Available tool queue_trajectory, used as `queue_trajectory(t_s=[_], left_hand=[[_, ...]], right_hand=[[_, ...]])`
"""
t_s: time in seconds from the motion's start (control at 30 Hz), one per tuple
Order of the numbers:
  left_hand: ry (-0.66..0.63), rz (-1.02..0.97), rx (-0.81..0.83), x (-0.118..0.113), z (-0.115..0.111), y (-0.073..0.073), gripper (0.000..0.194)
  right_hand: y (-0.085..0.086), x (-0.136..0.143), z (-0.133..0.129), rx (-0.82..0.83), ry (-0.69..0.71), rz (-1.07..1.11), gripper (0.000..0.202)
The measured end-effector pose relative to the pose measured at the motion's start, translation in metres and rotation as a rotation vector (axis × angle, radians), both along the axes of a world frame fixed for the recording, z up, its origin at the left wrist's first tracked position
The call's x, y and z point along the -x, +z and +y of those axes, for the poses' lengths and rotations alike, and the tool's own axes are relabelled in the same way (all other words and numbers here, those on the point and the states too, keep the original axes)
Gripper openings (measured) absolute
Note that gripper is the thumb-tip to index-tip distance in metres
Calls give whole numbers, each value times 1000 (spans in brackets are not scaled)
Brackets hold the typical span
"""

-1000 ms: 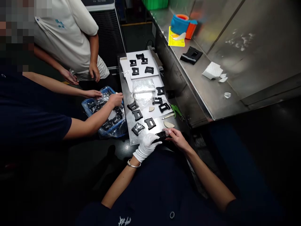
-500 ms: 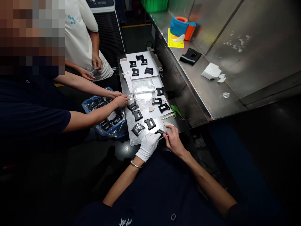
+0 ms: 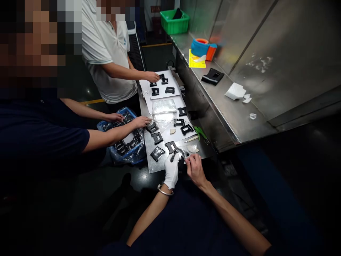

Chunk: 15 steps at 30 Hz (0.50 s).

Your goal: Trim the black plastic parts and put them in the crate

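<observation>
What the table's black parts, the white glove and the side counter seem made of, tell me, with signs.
Black parts: probably moulded plastic, satin, given their soft highlights and uniform colour.
White glove: apparently fabric, matte, hugging the hand.
Side counter: likely bare metal, brushed-looking, grey with smeared highlights.

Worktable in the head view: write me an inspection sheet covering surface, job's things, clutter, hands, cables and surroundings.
Surface: metal table, partly covered by white sheets.
Job's things: several black parts, one plastic-wrapped part, and clear bags lying mid-table.
Clutter: pale wedges, pen-like tool, green tool; crumpled white paper on the metal ledge.
Hands: gloved left hand holds a black part; bare right hand pinches clear film beside it.
Cables: thin dark cable near the table's far end; its connection cannot be told.
Surroundings: two co-workers on the person's left, one in white reaching over the far sheet, one in dark sleeves beside a blue bin.
</observation>
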<state>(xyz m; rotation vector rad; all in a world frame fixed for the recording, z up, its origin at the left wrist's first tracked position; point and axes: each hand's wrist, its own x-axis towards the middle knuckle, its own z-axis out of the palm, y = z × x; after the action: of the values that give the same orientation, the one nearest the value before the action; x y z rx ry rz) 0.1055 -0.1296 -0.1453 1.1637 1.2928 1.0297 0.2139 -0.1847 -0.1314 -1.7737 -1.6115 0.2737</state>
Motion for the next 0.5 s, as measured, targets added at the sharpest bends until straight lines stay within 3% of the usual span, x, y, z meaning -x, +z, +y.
queue_trajectory(t_s=[0.17, 0.27, 0.4, 0.5], left_hand=[[-104, 23, -59, 9, -8, -13, 15], [-110, 45, -62, 21, -8, -17, 19], [5, 79, -93, 48, -4, -7, 33], [8, 89, -172, 63, -3, 6, 38]], right_hand=[[20, 10, 9, -31, 111, 228, 21], [21, 5, 15, 38, 62, 401, 24], [6, -18, 22, 172, -101, 728, 38], [-1, -29, 26, 220, -85, 851, 46]])
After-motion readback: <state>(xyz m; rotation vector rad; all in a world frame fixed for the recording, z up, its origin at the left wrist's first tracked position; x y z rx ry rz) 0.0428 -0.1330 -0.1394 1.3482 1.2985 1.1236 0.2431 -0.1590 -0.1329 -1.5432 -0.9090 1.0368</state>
